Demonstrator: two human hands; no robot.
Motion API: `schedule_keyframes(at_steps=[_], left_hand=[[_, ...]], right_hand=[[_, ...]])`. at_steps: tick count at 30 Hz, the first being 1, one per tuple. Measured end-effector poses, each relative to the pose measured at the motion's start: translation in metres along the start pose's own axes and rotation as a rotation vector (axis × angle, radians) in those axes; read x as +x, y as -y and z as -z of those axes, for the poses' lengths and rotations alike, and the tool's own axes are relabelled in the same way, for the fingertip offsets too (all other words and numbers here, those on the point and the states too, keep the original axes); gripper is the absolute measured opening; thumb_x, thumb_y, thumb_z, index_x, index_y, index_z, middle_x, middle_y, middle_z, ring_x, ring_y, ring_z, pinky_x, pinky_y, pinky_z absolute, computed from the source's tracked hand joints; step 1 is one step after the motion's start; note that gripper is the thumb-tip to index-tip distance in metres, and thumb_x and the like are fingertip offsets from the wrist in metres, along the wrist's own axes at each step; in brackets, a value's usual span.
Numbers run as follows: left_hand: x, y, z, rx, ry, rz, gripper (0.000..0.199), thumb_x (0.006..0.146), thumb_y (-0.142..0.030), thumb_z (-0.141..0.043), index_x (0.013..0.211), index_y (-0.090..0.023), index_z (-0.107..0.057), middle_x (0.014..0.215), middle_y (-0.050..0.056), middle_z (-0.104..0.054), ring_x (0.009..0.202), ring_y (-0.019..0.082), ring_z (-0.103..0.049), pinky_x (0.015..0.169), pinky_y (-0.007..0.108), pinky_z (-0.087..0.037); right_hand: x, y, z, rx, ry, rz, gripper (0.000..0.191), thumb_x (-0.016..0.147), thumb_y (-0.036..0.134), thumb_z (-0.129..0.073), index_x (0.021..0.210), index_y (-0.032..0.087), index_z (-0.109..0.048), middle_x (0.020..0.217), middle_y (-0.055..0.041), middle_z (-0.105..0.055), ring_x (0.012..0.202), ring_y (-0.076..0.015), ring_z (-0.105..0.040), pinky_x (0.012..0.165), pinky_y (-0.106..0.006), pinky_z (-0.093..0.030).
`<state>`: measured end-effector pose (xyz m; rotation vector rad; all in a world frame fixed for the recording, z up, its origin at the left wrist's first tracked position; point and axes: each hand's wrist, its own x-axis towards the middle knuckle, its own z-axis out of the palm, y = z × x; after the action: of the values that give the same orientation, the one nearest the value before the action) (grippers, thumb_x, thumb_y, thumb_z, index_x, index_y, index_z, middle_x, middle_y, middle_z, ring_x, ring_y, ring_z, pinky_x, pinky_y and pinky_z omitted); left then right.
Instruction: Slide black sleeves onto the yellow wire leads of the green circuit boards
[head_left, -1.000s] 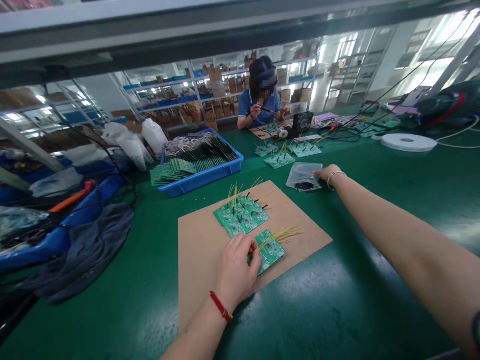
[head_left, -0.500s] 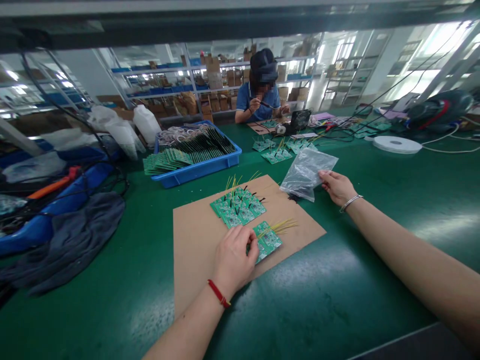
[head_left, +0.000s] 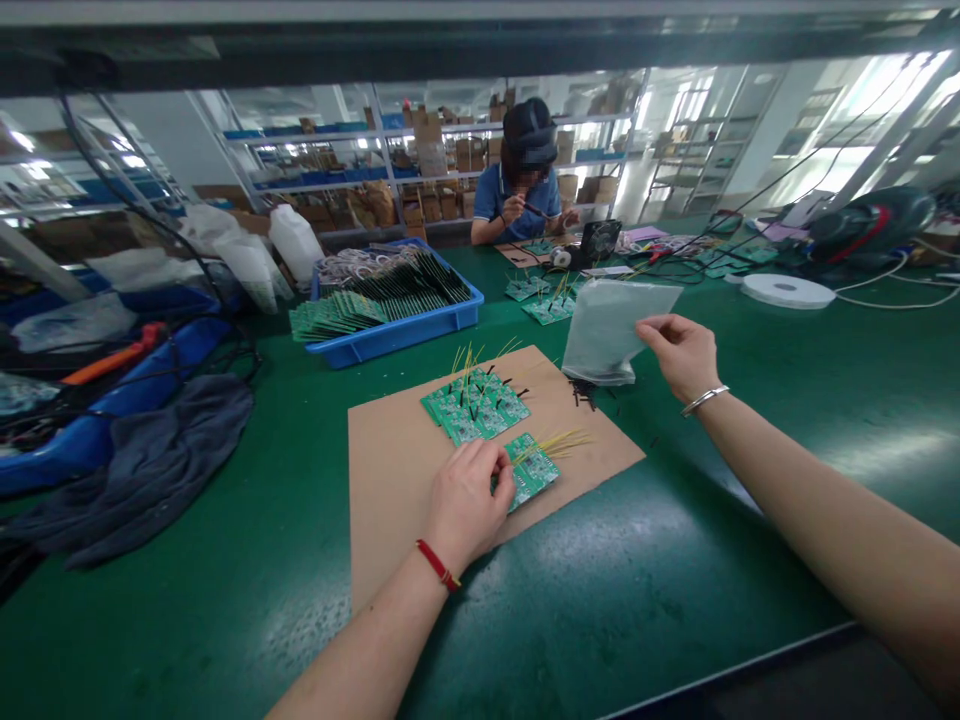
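My right hand point(head_left: 681, 355) is closed in a pinch on the edge of a clear plastic bag point(head_left: 615, 325), holding it raised and slanted. Small black tube pieces point(head_left: 582, 392) lie beneath the bag's lower edge, partly on the cardboard. My left hand point(head_left: 471, 490) is closed at the left side of a green circuit board point(head_left: 534, 478), its fingertips at the left ends of thin yellow wires point(head_left: 559, 445) that fan out rightward over the board. Just beyond, several joined green boards point(head_left: 480, 405) carry upright yellow wires and black sleeves.
Under the boards is a brown cardboard sheet point(head_left: 397, 500) on the green tabletop point(head_left: 720, 560). A blue tray point(head_left: 397, 338) of stacked boards stands behind it. Left are a dark cloth point(head_left: 165, 470) and a blue bin point(head_left: 97, 420). A white tape reel point(head_left: 787, 290) lies right; a person point(head_left: 517, 190) works opposite.
My right hand has lifted and tilted the bag more upright. More black pieces now show on the cardboard below it. My left hand stays at the board.
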<state>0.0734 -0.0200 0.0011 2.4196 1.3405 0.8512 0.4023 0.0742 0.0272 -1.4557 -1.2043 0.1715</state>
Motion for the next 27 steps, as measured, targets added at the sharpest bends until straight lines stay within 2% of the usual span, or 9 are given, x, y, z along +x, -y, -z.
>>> schedule_keyframes(at_steps=[4,8,12,21,25,27], left_hand=[[0.0,0.0,0.0,-0.009,0.0,0.0,0.01,0.085,-0.015,-0.046,0.077,-0.02,-0.051,0.078,0.002,-0.053,0.078,0.018,-0.051,0.069,0.029,-0.04],[0.0,0.0,0.0,-0.012,0.001,0.006,0.009,0.085,-0.015,-0.047,0.078,-0.02,-0.051,0.078,0.002,-0.053,0.078,0.018,-0.051,0.069,0.029,-0.04],[0.0,0.0,0.0,-0.019,0.004,0.006,0.009,0.085,-0.015,-0.047,0.078,-0.019,-0.051,0.077,0.002,-0.053,0.077,0.018,-0.051,0.07,0.029,-0.04],[0.0,0.0,0.0,-0.014,-0.007,0.003,0.011,0.086,-0.016,-0.047,0.077,-0.019,-0.051,0.076,0.002,-0.053,0.077,0.018,-0.051,0.069,0.029,-0.04],[0.0,0.0,0.0,-0.006,-0.009,0.008,0.011,0.086,-0.016,-0.046,0.077,-0.02,-0.051,0.076,0.002,-0.053,0.077,0.018,-0.051,0.069,0.029,-0.04],[0.0,0.0,0.0,-0.007,-0.01,0.008,0.012,0.086,-0.016,-0.046,0.076,-0.02,-0.051,0.076,0.002,-0.054,0.077,0.018,-0.051,0.069,0.029,-0.04]], right_hand=[[-0.003,0.013,0.005,-0.187,0.01,0.079,0.019,0.081,0.037,-0.06,0.089,0.021,-0.068,0.094,-0.006,-0.07,0.084,-0.0216,-0.063,0.078,-0.036,-0.051],[-0.002,0.018,0.005,-0.163,-0.035,0.204,0.017,0.079,0.034,-0.063,0.085,0.019,-0.069,0.087,-0.0059,-0.071,0.079,-0.0194,-0.063,0.077,-0.033,-0.049],[0.0,0.017,0.006,-0.126,-0.1,0.228,0.019,0.079,0.032,-0.063,0.085,0.016,-0.071,0.086,-0.0073,-0.072,0.077,-0.0181,-0.061,0.076,-0.03,-0.048],[0.007,0.004,0.01,-0.072,-0.203,0.103,0.023,0.075,0.034,-0.067,0.087,0.015,-0.07,0.089,-0.0086,-0.071,0.079,-0.0191,-0.062,0.076,-0.03,-0.049],[0.024,-0.018,0.015,-0.076,-0.343,-0.059,0.026,0.085,0.031,-0.053,0.101,0.012,-0.063,0.098,-0.0121,-0.069,0.083,-0.0196,-0.062,0.071,-0.03,-0.049],[0.032,-0.033,0.021,-0.103,-0.364,-0.172,0.025,0.09,0.029,-0.045,0.101,0.012,-0.06,0.089,-0.0101,-0.068,0.072,-0.0175,-0.061,0.06,-0.028,-0.048]])
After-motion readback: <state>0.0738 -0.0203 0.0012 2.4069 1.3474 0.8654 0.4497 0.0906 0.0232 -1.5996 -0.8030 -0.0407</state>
